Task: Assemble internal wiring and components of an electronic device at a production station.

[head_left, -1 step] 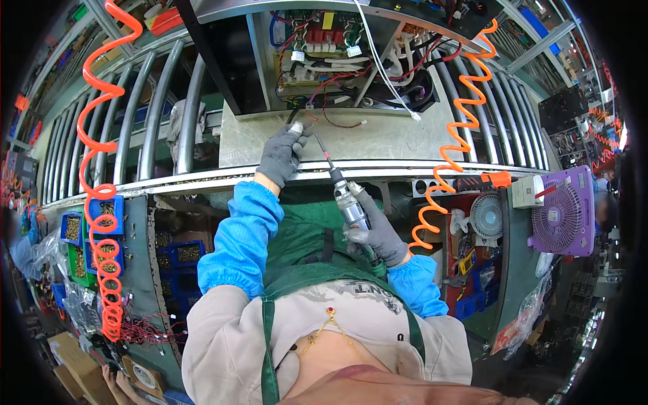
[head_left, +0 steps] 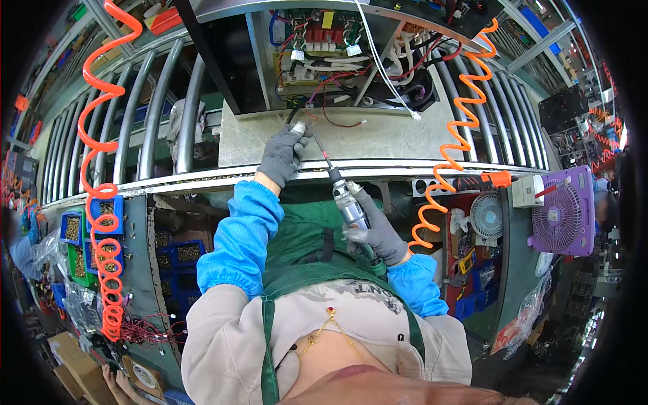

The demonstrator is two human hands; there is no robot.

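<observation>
1. In the head view I'm seeing the right hand [head_left: 378, 233] wrapping its gloved fingers around a powered screwdriver [head_left: 349, 206], whose slim bit [head_left: 320, 147] is pointing away from the body, ending close to the other hand's fingertips.
2. The left hand [head_left: 280, 154] is curling at the metal plate [head_left: 250, 145], just beside a dark lead [head_left: 293, 116] that is running down from the open cabinet [head_left: 233, 101]; I can't tell whether it is pinching that lead.
3. I'm judging the bit as the main hazard: with those fingertips so near, a slip or early trigger press could be catching the glove.
4. A red lead [head_left: 341, 125] is lying loose nearby, so a spinning bit straying sideways could be snagging it; a poor pinch could be letting the dark lead twist away.
5. The plate is lying flat between steel rollers [head_left: 154, 111], looking pale and scuffed, with the cabinet resting on it.
6. Around the station, orange coiled hoses [head_left: 102, 85] are hanging at both sides, blue bins [head_left: 120, 214] are holding small parts at left, and a purple fan [head_left: 586, 216] is standing at right.
</observation>
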